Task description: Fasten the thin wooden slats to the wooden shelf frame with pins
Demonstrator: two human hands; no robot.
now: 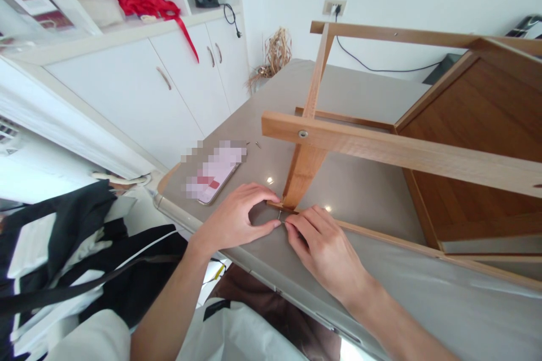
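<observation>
A wooden frame (305,172) stands on the table, its slats joined at right angles. At its lower near corner a thin metal screw (279,215) sticks out of the bottom rail towards me. My left hand (235,217) curves around this corner, index fingertip on the rail's end and thumb tip by the screw's outer end. Coming from the other side, my right hand (324,248) has its thumb and index finger pinched together at the screw, knuckles close against the rail. The fingertips partly cover the screw's head.
A phone (218,172) lies on the grey table (376,93) left of the frame, with small screws (258,145) beyond it. A brown wooden panel (486,152) forms the frame's right side. White cabinets (139,79) line the left. Dark clothes (139,271) lie below the table edge.
</observation>
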